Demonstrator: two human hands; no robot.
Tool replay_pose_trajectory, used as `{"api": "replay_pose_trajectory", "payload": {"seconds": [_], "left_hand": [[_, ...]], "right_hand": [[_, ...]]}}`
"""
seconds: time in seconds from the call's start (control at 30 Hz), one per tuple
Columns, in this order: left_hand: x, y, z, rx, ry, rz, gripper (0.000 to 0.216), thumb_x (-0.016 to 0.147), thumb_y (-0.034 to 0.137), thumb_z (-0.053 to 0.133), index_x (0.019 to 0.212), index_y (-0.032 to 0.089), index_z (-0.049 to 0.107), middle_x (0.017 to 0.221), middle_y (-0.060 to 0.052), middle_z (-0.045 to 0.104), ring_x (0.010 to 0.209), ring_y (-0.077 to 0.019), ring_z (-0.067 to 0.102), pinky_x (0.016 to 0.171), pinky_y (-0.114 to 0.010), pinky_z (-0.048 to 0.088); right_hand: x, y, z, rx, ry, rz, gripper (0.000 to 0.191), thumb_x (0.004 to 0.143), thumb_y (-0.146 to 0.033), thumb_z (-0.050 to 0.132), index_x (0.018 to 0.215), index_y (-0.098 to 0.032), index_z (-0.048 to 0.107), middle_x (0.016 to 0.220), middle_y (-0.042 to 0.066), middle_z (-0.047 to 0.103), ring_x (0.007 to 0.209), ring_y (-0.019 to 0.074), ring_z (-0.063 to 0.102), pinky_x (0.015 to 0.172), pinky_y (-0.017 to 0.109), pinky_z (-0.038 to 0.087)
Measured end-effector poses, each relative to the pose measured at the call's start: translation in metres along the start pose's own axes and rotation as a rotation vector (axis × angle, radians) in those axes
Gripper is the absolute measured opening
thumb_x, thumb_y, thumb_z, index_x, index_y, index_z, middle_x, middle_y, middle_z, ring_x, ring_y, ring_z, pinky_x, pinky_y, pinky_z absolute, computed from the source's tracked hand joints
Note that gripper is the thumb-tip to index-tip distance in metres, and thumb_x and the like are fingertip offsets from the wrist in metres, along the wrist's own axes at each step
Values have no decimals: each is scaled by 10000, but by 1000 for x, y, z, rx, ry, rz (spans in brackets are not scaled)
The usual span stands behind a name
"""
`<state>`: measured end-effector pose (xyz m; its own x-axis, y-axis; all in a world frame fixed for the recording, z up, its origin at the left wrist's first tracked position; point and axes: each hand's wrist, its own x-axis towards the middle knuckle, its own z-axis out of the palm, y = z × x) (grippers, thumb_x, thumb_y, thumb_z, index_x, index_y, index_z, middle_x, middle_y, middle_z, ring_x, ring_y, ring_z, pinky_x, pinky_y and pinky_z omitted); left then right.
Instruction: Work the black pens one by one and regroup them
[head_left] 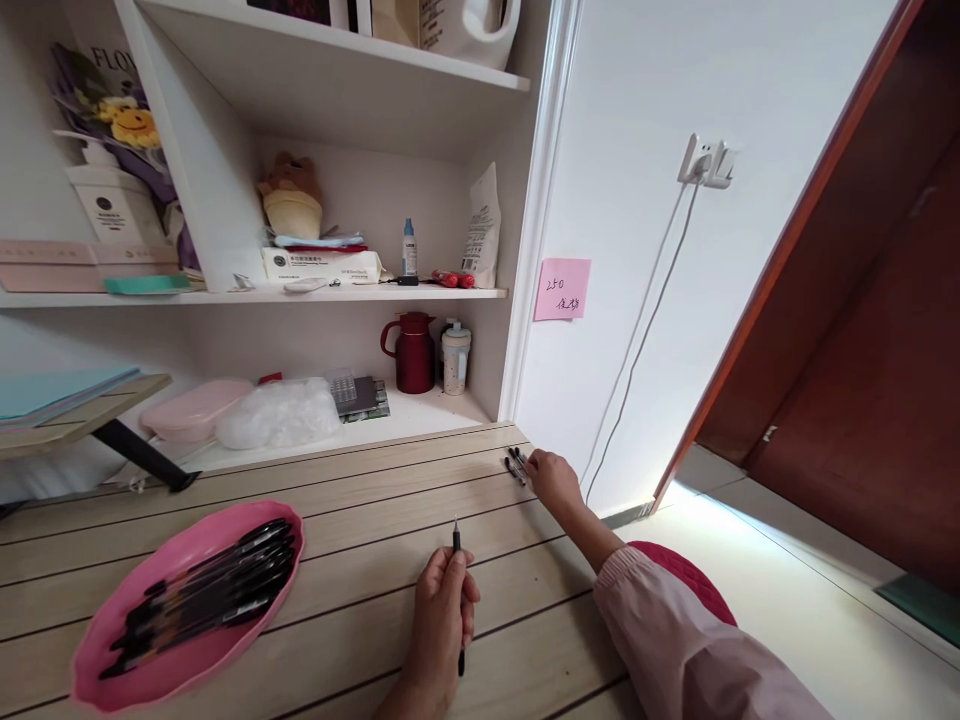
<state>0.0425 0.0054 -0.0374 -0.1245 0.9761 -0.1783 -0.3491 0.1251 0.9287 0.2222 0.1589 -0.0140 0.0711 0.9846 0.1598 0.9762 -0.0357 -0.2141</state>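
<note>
The person's left hand (444, 600) has its grip closed round a slim black pen (457, 541), thumb laid along the barrel, the bare point upward and the other end showing below the fist; the pen is over the counter (352, 545), right of the pink tray (199, 653) where many dark pens (214, 592) lie heaped. The right hand (553, 478) is stretched to the counter's far right corner, near the wall (622, 130), with its fingers at some small black pieces (515, 464), which look like pen caps; whether that grip is pinching one or only touching, one cannot tell.

The pen should handle as light and stiff, its smooth barrel apt to roll or slip; the fine tip is likely its delicate part, so the middle of the barrel seems the best place to hold; the small pieces, probably light and easily scattered, would suit a fingertip pinch along their sides.
</note>
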Motion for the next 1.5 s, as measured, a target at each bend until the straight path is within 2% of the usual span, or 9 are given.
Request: {"api": "replay_pose_trajectory", "payload": {"seconds": [0.1, 0.23, 0.37, 0.5, 1.0, 1.5], "left_hand": [[-1, 1, 1, -1, -5, 4, 252, 673, 416, 572, 692, 187, 469, 518, 79, 447, 303, -5, 274, 294, -130, 170], [-2, 0, 0, 10, -3, 12, 245, 703, 419, 542, 726, 181, 489, 535, 72, 452, 313, -4, 277, 295, -126, 165], [-1, -2, -1, 16, -7, 21, 259, 711, 429, 531, 755, 174, 512, 542, 66, 458, 311, -3, 271, 290, -126, 156], [0, -2, -1, 12, -5, 13, 258, 700, 429, 542, 752, 177, 516, 538, 71, 460, 304, -1, 259, 286, -125, 150], [0, 0, 0, 0, -1, -15, 271, 674, 434, 566, 748, 179, 516, 516, 74, 465, 298, -4, 264, 283, -123, 159], [-2, 0, 2, 45, 3, 11, 216, 748, 390, 501, 775, 175, 499, 540, 72, 450, 316, 2, 253, 287, -115, 150]], "right_hand": [[6, 4, -5, -4, 1, 9, 276, 849, -285, 357, 862, -196, 617, 890, 75, 650, 817, 186, 587, 586, 249, 326], [7, 2, 3, -21, -29, 4, 240, 804, -314, 438, 790, -178, 636, 866, 84, 657, 803, 200, 593, 569, 252, 325], [6, -2, 15, -36, -49, 0, 236, 763, -348, 511, 850, -162, 628, 925, 100, 645, 840, 218, 590, 606, 264, 346], [7, -3, 20, -46, -63, -3, 229, 770, -322, 508, 884, -156, 617, 953, 105, 638, 885, 218, 581, 652, 270, 361], [9, -2, 17, -45, -68, 26, 264, 800, -328, 465, 921, -142, 607, 997, 117, 626, 922, 227, 577, 681, 274, 370], [11, -6, 16, -22, -46, 27, 242, 800, -301, 473, 918, -143, 614, 1001, 119, 624, 917, 216, 581, 676, 266, 369]]}}
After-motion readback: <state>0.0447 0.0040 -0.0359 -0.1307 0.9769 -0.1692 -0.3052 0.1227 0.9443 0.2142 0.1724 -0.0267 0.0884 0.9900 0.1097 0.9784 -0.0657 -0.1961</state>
